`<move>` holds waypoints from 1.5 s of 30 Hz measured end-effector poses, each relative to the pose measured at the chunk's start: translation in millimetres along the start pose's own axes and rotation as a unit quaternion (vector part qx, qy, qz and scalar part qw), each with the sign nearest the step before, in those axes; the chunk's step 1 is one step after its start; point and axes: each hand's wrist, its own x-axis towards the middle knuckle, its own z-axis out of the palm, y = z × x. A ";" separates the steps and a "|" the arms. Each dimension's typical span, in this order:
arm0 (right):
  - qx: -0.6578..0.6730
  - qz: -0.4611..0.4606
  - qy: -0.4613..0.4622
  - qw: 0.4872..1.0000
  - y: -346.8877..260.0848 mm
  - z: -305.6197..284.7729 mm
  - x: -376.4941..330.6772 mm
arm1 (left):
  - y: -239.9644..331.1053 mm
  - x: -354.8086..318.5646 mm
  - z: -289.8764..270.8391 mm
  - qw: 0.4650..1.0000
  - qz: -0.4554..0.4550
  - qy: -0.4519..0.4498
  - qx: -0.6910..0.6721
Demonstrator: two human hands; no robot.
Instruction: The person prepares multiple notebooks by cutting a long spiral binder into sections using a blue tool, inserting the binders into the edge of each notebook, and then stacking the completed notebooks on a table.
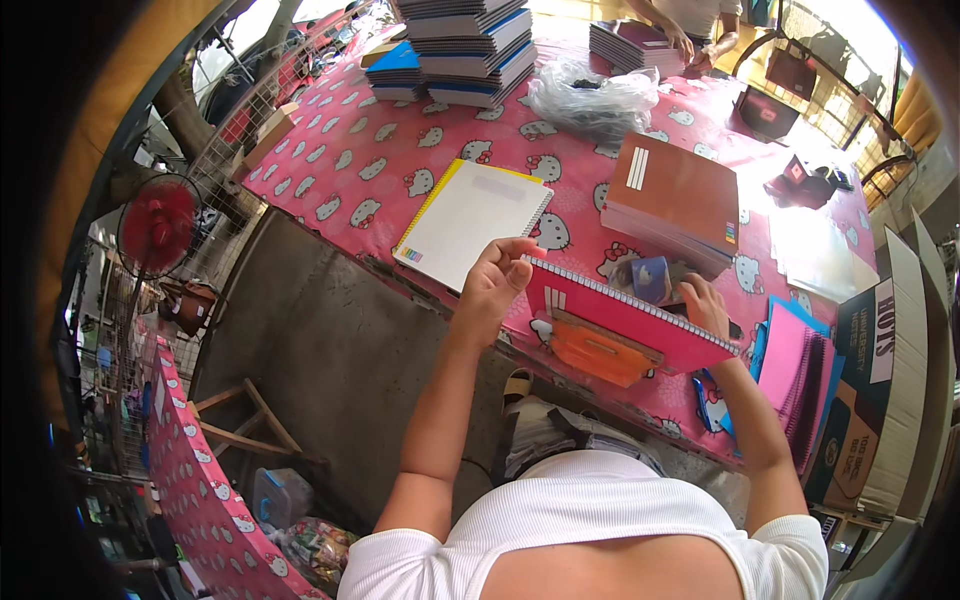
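A spiral-bound notebook with a red-pink cover [690,346] is tilted up at the near table edge, its coil along the top. My left hand [497,288] pinches its upper left corner between thumb and fingers. Behind the notebook's right end, my right hand [706,306] has its fingers curled downward around something dark; the notebook hides most of it. A blue roll [651,279] with a clear part lies just left of that hand. Below the notebook sits an orange piece with a wooden edge [605,352]. A white-covered spiral notebook [474,222] rests over a yellow one beyond my left hand.
A brown-covered notebook stack [672,190] stands ahead. Farther back are tall notebook stacks [470,55], a clear plastic bag [592,100] and another person's hands [690,52]. Pink notebooks [790,365], a blue-handled tool [708,402] and an open carton [885,370] are at right.
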 end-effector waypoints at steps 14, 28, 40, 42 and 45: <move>0.338 0.299 0.062 0.890 -50.3 -85.6 -184.6 | 8.8 18.3 41.8 0.987 0.131 -0.090 0.033; 0.260 -0.005 0.179 0.949 -127.3 -202.1 -84.4 | 24.9 -24.4 154.3 0.862 0.430 -0.119 0.241; 0.489 0.139 0.064 0.859 -81.8 -123.7 -109.7 | 45.0 4.4 97.9 0.920 0.352 0.010 0.172; 0.317 0.192 0.088 0.925 -42.8 -74.1 -129.8 | 69.6 22.8 47.0 0.922 0.345 0.156 0.074; 0.138 0.151 -0.010 0.979 -16.4 -53.7 -139.3 | 76.8 43.1 -55.1 0.938 0.217 0.240 -0.127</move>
